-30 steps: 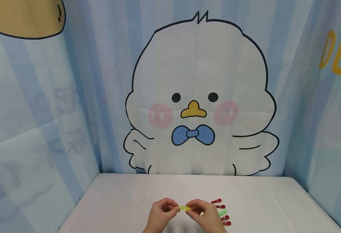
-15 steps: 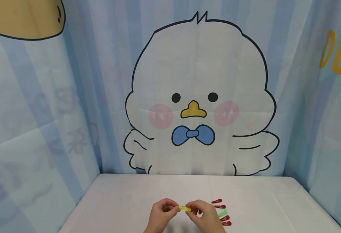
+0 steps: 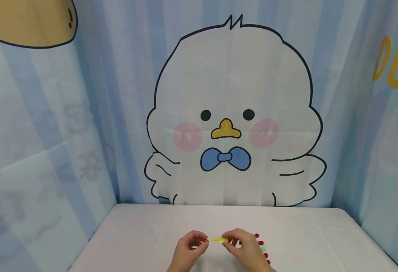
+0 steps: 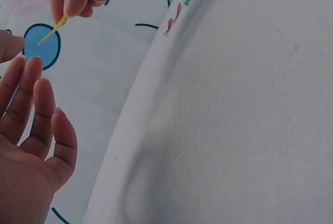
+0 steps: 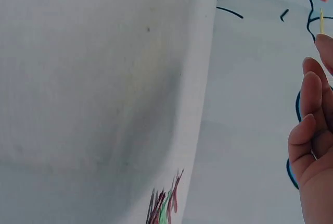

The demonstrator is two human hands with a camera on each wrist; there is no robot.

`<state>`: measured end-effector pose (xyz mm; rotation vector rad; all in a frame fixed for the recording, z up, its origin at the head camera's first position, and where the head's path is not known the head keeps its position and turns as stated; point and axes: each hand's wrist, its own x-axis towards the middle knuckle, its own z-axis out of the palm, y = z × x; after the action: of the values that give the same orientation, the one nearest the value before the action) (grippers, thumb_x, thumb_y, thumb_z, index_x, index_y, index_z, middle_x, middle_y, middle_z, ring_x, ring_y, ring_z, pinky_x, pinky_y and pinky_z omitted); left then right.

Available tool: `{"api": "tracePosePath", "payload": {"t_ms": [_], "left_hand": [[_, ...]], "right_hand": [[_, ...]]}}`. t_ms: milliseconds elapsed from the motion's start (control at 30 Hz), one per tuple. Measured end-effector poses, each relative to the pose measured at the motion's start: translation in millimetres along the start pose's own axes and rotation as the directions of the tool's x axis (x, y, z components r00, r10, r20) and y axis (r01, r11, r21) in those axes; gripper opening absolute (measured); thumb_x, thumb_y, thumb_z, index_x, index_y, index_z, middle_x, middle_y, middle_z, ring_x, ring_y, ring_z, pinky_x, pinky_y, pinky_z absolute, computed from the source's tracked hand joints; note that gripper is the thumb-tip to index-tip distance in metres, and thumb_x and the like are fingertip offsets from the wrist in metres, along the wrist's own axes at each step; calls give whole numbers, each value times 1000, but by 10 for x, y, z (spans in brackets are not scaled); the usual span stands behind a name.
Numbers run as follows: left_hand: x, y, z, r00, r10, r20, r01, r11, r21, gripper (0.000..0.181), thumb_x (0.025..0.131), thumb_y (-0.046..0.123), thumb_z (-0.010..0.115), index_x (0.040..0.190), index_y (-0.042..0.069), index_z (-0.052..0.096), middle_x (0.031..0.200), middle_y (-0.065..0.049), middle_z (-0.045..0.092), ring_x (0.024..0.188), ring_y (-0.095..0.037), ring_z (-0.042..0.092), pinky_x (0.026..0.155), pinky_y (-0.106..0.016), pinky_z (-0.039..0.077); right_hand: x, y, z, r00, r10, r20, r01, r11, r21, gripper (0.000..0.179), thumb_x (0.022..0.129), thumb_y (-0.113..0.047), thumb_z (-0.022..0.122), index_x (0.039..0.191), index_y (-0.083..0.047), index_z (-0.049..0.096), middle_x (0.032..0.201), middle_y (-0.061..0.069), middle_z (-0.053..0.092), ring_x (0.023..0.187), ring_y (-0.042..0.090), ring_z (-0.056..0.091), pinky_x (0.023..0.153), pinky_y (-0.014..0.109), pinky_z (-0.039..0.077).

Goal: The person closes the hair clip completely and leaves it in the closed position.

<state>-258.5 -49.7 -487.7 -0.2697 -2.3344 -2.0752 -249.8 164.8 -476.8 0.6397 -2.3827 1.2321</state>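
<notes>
My right hand [image 3: 246, 247] pinches a yellow snap hair clip [image 3: 219, 240] by its right end, between thumb and fingers above the table. In the left wrist view the slim clip [image 4: 52, 30] points down toward my left hand [image 4: 32, 135]. That left hand [image 3: 188, 250] is beside the clip's free end with a small gap between, its fingers loosely bent and the thumb apart from them, holding nothing. Several red hair clips [image 3: 266, 255] and a green one [image 3: 263, 248] lie in a row right of my right hand, which partly covers them.
The table [image 3: 144, 230] has a white cover. Behind it hangs a blue striped curtain [image 3: 127, 113] with a white chick printed on it, and similar cloth walls stand at both sides.
My left hand has let go of the yellow clip. The right hand has drawn it slightly right and up, now covering more of the row of clips.
</notes>
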Motion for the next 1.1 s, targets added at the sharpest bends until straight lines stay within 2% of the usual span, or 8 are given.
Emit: {"api": "tracePosePath", "payload": {"t_ms": [100,200,367,567,767,933,1100], "left_hand": [[6,-2,-21,1000,24,3,-24,1000,7,18,88,10,76,103,3,69,90,-1,69,81,-18,60,74,-33,50],[-2,1,-55,999,35,14,-35,999,16,21,88,9,76,105,1,68,91,-2,70,82,-19,61,75,-32,50],[-12,-15,-132,999,38,32,-40,998,54,22,89,10,75,108,1,68,92,-1,70,82,-20,60,73,-32,50],[0,-45,-230,998,24,65,-29,996,83,25,91,13,74,112,1,66,96,-1,69,84,-20,60,73,-36,48],[-9,-68,-322,997,20,81,-29,993,117,26,92,13,73,114,1,65,97,-1,68,84,-20,59,71,-35,47],[-28,-73,-383,997,9,72,-20,986,163,28,91,13,73,115,3,65,98,-1,67,85,-20,59,71,-35,46],[-36,-93,-409,998,15,69,-27,984,178,28,91,13,74,115,3,65,98,-1,67,85,-20,59,70,-35,46]], "right_hand": [[41,74,-54,999,-33,-41,32,999,-23,19,80,-2,83,94,-13,76,81,-9,67,70,2,57,61,30,50],[83,151,-110,998,-34,-48,31,998,-55,20,78,-1,84,93,-13,76,80,-13,65,70,2,57,61,30,49],[144,282,-181,998,63,-2,-63,994,-84,19,79,-2,83,93,-13,76,81,-13,63,71,3,55,63,27,48],[178,418,-232,986,162,42,-156,980,-125,16,80,-5,83,92,-11,76,84,-8,65,74,8,54,64,26,46],[218,507,-248,956,284,76,-262,939,-224,13,80,-7,83,87,-15,76,83,-6,60,78,15,53,67,31,44],[242,571,-258,948,309,75,-269,905,-331,15,77,-9,85,82,-19,75,81,-4,57,76,16,52,69,38,43],[255,608,-270,934,340,109,-270,872,-409,15,76,-12,85,81,-20,75,80,-2,54,76,17,51,71,43,38]]}}
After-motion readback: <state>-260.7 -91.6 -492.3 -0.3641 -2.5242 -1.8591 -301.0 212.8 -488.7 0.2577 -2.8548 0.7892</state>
